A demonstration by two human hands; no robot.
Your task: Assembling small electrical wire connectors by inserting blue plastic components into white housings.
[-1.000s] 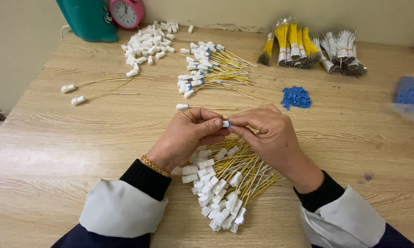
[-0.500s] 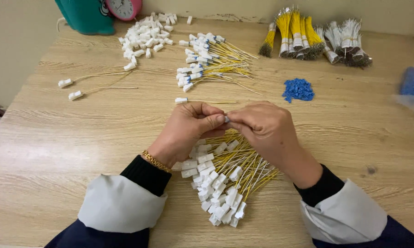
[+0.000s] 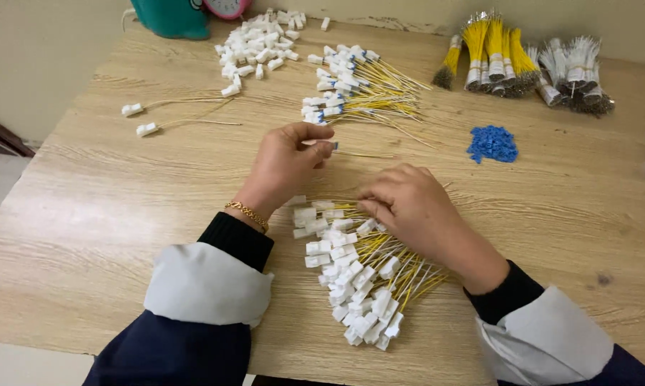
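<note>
My left hand (image 3: 288, 163) is raised a little over the wooden table (image 3: 94, 214) and pinches the white connector end of a yellow wire (image 3: 358, 153) that trails to the right. My right hand (image 3: 407, 207) rests palm down on the near pile of yellow wires with white connectors (image 3: 355, 279), fingers touching the wires at the pile's top. A second pile of wires with blue-tipped white connectors (image 3: 351, 93) lies just beyond my left hand.
Loose white connector housings (image 3: 258, 46) lie at the back left, by a teal object (image 3: 169, 16) and a pink clock (image 3: 226, 6). Two single wires (image 3: 144, 118) lie left. Small blue pieces (image 3: 492, 143) and bundled wires (image 3: 523, 68) sit at the back right.
My hands, joined on one connector before, have come apart. The left hand moved away toward the far pile with the wire; the right hand dropped onto the near pile.
</note>
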